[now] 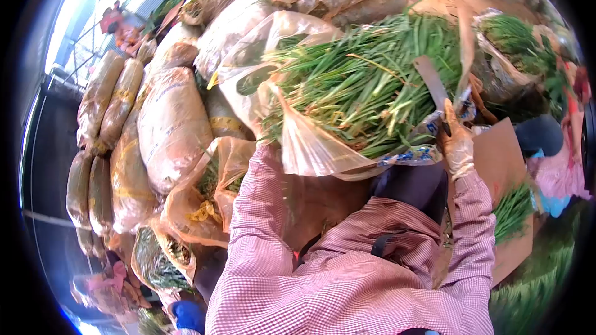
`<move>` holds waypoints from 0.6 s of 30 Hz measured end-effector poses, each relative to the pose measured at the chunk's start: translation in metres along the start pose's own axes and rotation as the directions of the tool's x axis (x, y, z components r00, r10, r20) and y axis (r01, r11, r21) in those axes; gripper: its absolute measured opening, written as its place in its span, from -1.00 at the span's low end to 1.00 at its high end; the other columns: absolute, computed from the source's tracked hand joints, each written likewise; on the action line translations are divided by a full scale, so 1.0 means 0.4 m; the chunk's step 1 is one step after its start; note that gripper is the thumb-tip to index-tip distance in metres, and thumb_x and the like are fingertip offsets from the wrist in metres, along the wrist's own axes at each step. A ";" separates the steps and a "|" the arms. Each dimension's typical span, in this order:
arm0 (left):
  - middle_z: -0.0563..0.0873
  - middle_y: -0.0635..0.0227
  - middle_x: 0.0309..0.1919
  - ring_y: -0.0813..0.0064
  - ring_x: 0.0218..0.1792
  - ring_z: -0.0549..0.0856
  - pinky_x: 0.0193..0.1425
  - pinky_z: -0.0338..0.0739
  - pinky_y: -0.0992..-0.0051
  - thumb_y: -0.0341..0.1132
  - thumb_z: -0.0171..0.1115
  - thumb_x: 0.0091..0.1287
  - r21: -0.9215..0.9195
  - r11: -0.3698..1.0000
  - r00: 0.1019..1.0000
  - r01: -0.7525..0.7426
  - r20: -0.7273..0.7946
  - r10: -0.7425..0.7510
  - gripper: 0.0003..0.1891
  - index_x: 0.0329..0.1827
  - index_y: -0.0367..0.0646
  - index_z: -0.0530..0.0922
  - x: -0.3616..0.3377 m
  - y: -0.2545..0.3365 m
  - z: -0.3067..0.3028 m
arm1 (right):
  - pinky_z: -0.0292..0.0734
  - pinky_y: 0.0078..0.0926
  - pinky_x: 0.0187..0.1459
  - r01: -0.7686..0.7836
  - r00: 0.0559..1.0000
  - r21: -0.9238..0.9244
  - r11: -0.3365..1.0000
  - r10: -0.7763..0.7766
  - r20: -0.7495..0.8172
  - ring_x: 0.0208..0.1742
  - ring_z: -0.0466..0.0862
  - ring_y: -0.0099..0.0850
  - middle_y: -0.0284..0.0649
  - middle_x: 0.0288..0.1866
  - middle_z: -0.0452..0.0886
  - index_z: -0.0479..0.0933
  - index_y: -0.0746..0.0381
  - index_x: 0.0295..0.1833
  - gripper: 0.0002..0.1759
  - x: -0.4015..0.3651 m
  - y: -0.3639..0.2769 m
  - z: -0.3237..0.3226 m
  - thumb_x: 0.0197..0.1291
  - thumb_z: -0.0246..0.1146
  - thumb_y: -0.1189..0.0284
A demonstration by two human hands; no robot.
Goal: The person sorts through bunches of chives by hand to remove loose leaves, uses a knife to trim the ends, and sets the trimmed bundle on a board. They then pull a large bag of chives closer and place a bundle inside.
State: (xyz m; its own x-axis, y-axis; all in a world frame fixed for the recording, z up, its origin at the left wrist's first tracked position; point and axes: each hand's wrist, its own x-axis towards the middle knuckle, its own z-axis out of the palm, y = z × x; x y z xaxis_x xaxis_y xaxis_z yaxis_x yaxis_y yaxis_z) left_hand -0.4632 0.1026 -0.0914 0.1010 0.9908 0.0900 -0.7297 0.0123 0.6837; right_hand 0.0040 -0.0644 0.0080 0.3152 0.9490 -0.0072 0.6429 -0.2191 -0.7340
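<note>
A large heap of long green leafy stalks (372, 80) lies in front of me in an opened clear plastic bag (316, 142). My right hand (457, 139), in a stained glove, is closed around a knife (431, 80). Its broad flat blade points up and lies against the right side of the stalks. A blue-printed strip of plastic (410, 156) runs along the heap's near edge, beside that hand. My left sleeve reaches the heap's left edge, where leaves and plastic hide my left hand and its fingers.
Stuffed plastic sacks (174, 130) are piled on the left and at the back. An open bag of greens (509, 43) stands at the back right. To the right are a cardboard sheet (500, 161) and loose greens (514, 214). Other people are partly visible at the edges.
</note>
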 end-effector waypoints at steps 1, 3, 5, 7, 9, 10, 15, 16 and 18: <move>0.45 0.08 0.30 0.11 0.25 0.51 0.32 0.46 0.17 -0.01 -0.17 0.45 -0.012 0.999 0.999 0.045 0.017 -0.045 -0.42 0.43 -0.16 0.26 0.001 -0.020 -0.005 | 0.49 -0.49 0.12 -0.133 0.989 -0.064 0.989 0.137 0.064 0.14 0.62 -0.20 0.01 0.23 0.54 0.15 0.02 0.52 -0.34 -0.005 -0.037 -0.021 0.33 0.13 0.52; 0.48 0.08 0.23 0.09 0.19 0.53 0.28 0.47 0.17 -0.05 -0.12 0.41 0.063 0.992 0.989 0.110 -0.104 -0.103 -0.46 0.37 -0.16 0.31 -0.028 -0.122 -0.024 | 0.50 -0.37 0.11 0.049 0.998 -0.085 0.995 -0.052 -0.029 0.13 0.63 -0.11 0.04 0.24 0.52 0.14 -0.08 0.52 -0.32 -0.001 0.018 -0.001 0.32 0.16 0.43; 0.52 0.08 0.17 0.08 0.14 0.55 0.23 0.49 0.17 -0.08 -0.07 0.38 0.251 0.947 0.964 0.199 -0.223 -0.143 -0.49 0.30 -0.17 0.36 -0.099 -0.186 -0.035 | 0.52 -0.27 0.04 0.239 0.957 -0.088 0.967 -0.250 -0.147 0.05 0.65 -0.05 0.04 0.21 0.54 0.11 -0.13 0.53 -0.27 0.013 0.066 0.031 0.28 0.18 0.40; 0.55 0.07 0.10 0.07 0.08 0.57 0.19 0.50 0.17 -0.12 -0.02 0.34 0.547 0.780 0.941 0.305 -0.298 -0.159 -0.53 0.24 -0.17 0.41 -0.144 -0.184 -0.048 | 0.54 -0.19 -0.02 0.179 0.975 -0.136 0.974 -0.194 -0.108 -0.01 0.64 0.01 0.04 0.17 0.55 0.06 -0.15 0.54 -0.21 0.018 0.078 0.040 0.24 0.20 0.40; 0.59 0.07 0.03 0.06 0.03 0.59 0.14 0.51 0.17 -0.15 0.03 0.30 0.832 0.471 0.955 0.293 -0.283 -0.093 -0.56 0.18 -0.18 0.47 -0.175 -0.157 -0.023 | 0.55 -0.16 -0.06 0.136 0.984 -0.217 0.967 -0.158 -0.086 -0.06 0.64 0.03 0.03 0.12 0.58 0.04 -0.16 0.55 -0.19 -0.002 0.079 0.035 0.22 0.20 0.38; 0.61 0.07 -0.01 0.05 0.00 0.60 0.12 0.52 0.17 -0.17 0.06 0.29 0.920 0.311 0.970 0.238 -0.242 -0.024 -0.58 0.15 -0.18 0.49 -0.194 -0.147 0.000 | 0.55 -0.14 -0.06 0.114 0.988 -0.254 0.961 -0.135 -0.070 -0.07 0.64 0.04 0.02 0.10 0.59 0.04 -0.15 0.55 -0.19 -0.009 0.056 0.013 0.21 0.20 0.38; 0.70 0.07 -0.18 0.02 -0.13 0.66 0.01 0.55 0.18 -0.25 0.19 0.20 0.981 -0.195 0.980 0.013 0.026 0.196 -0.66 -0.01 -0.19 0.62 -0.353 -0.113 0.135 | 0.54 -0.15 -0.01 0.100 0.991 -0.337 0.936 -0.123 -0.050 -0.03 0.64 0.01 0.00 0.06 0.62 0.17 -0.11 0.49 -0.31 -0.101 -0.012 -0.112 0.27 0.21 0.28; 0.71 0.07 -0.21 0.02 -0.16 0.67 -0.02 0.55 0.18 -0.27 0.21 0.18 0.976 -0.219 0.980 -0.002 0.045 0.192 -0.68 -0.04 -0.19 0.65 -0.386 -0.110 0.153 | 0.55 -0.18 -0.02 0.129 0.983 -0.324 0.937 -0.163 -0.082 -0.04 0.65 -0.02 -0.02 0.05 0.63 0.24 -0.09 0.47 -0.35 -0.121 -0.011 -0.130 0.27 0.23 0.28; 0.73 0.05 -0.26 0.12 -0.18 0.72 -0.07 0.57 0.24 -0.22 0.23 0.18 0.984 -0.157 0.997 0.081 -0.082 0.003 -0.70 -0.08 -0.13 0.69 -0.430 -0.103 0.183 | 0.56 -0.31 -0.08 0.138 0.982 0.032 0.990 -0.132 -0.137 -0.14 0.68 -0.19 -0.09 -0.05 0.66 0.31 -0.02 0.43 -0.39 -0.183 -0.041 -0.183 0.27 0.26 0.29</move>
State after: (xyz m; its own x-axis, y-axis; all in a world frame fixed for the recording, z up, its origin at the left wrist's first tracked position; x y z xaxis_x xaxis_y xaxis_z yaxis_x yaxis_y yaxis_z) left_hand -0.4010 -0.0782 -0.0820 0.0435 0.9985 0.0323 0.7884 -0.0542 0.6127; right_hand 0.0217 -0.1468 0.0704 0.3201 0.9294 0.1834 0.6576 -0.0786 -0.7492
